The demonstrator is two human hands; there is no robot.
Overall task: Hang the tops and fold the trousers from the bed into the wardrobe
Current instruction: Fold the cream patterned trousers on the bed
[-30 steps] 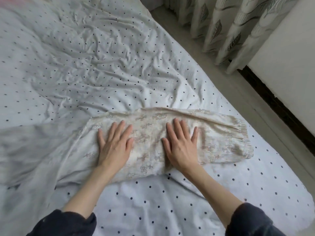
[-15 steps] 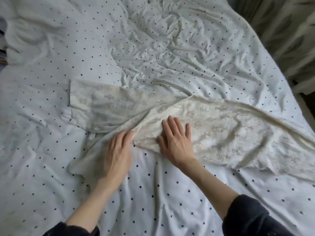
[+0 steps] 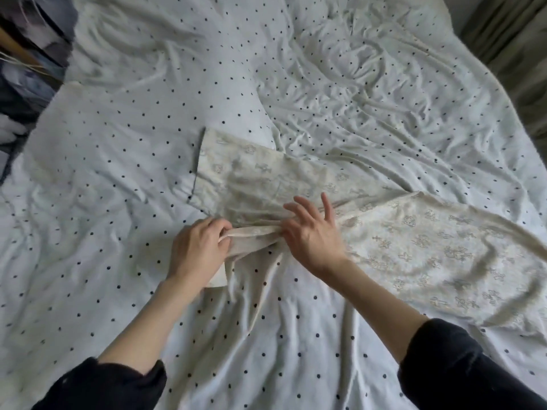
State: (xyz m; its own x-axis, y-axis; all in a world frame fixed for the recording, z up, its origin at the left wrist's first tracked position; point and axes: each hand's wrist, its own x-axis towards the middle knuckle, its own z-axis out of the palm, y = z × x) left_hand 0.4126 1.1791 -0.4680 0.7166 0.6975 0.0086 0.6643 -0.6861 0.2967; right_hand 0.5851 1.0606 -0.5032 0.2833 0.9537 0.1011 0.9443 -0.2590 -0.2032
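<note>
Left hand: the left hand (image 3: 197, 252) lay knuckles up on the bed, its fingers curled round a bunched fold of the trousers (image 3: 384, 241), gripping it.
Right hand: the right hand (image 3: 313, 235) sat just beside the left, thumb and forefinger pinching the same bunched fold, the other fingers (image 3: 325, 202) spread and lifted off the cloth.
Fold: the gathered cloth ran straight between the two hands, pulled taut, with a loose end hanging out under the left wrist.
Trousers: cream, with a faint printed pattern, they lay on the bed; one leg stretched up and to the left to a straight hem, the wider part spread off to the right.
Sleeves: dark sleeves (image 3: 461, 371) were pushed up both forearms.
Bed: the sheet (image 3: 133, 149) was white with small dark dots, heavily creased at the far side.
Edges: a curtain (image 3: 515, 54) hung at the right, and blurred dark things stood at the far left.
</note>
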